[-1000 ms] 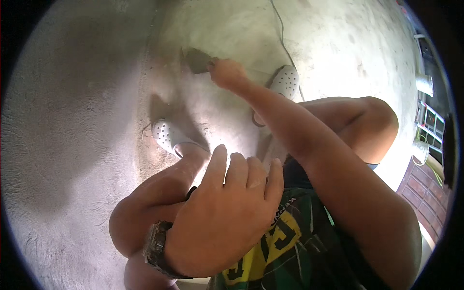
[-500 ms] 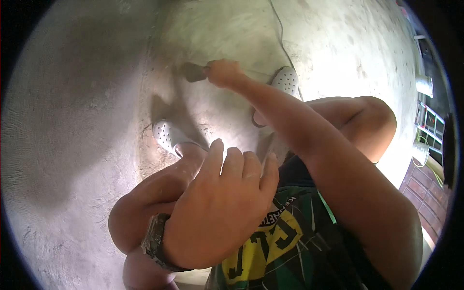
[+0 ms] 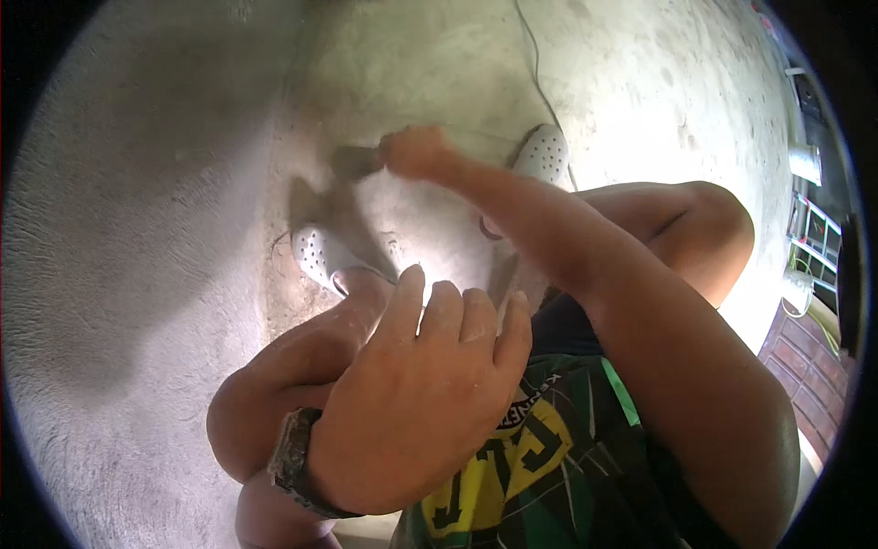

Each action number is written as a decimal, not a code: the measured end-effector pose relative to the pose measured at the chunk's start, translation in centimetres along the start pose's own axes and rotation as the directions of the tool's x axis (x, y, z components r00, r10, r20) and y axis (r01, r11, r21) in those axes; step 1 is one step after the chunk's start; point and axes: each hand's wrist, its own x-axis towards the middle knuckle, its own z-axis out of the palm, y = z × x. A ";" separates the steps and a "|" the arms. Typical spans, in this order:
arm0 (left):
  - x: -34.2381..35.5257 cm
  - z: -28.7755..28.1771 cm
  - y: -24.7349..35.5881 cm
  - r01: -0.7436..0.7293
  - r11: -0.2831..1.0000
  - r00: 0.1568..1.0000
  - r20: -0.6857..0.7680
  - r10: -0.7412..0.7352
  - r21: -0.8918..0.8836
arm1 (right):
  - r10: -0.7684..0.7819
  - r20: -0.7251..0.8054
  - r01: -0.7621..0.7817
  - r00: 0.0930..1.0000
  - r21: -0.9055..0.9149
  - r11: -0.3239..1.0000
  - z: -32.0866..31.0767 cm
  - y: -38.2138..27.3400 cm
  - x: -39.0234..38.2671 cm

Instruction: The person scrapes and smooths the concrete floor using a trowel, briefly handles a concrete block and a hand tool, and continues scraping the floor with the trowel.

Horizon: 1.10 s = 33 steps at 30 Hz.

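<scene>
My right arm stretches forward across my body, and my right hand (image 3: 413, 154) is closed low over the concrete floor between my feet. Beside its knuckles, on the left, lies a flat dark-grey shape (image 3: 355, 163); blur keeps me from telling whether it is a thin tool or a shadow. My left hand (image 3: 421, 403) is raised close in front of my torso, back of the hand showing, fingers extended with small gaps between them. Nothing shows in it, though the palm is hidden. A dark watch (image 3: 294, 462) is on that wrist. Pale dust marks the fingers.
Perforated grey clogs are on my feet, one left (image 3: 320, 256), one right (image 3: 544, 154). A thin cable (image 3: 535, 69) runs along the floor past the right clog. A rough grey surface (image 3: 137, 274) spans the left. White buckets (image 3: 805, 163) and a metal ladder-like frame (image 3: 812, 229) stand far right.
My right hand has moved slightly left and nearer to me, with the dark shape beside it shifting the same way. The left hand stays almost still.
</scene>
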 end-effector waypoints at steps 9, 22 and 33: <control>-0.5 0.0 -0.2 0.001 1.000 1.000 -0.029 0.000 0.017 | -0.078 -0.002 0.077 0.997 -0.093 0.993 -1.8 1.1 1.6; 0.3 -0.7 0.5 -0.018 1.000 0.999 0.047 0.018 0.004 | 0.115 0.027 -0.117 0.993 0.094 0.989 1.4 3.5 -0.8; 0.4 0.2 0.7 0.054 0.999 0.996 0.065 -0.054 0.006 | -0.034 0.021 0.035 0.999 -0.044 0.998 -1.2 3.9 -2.5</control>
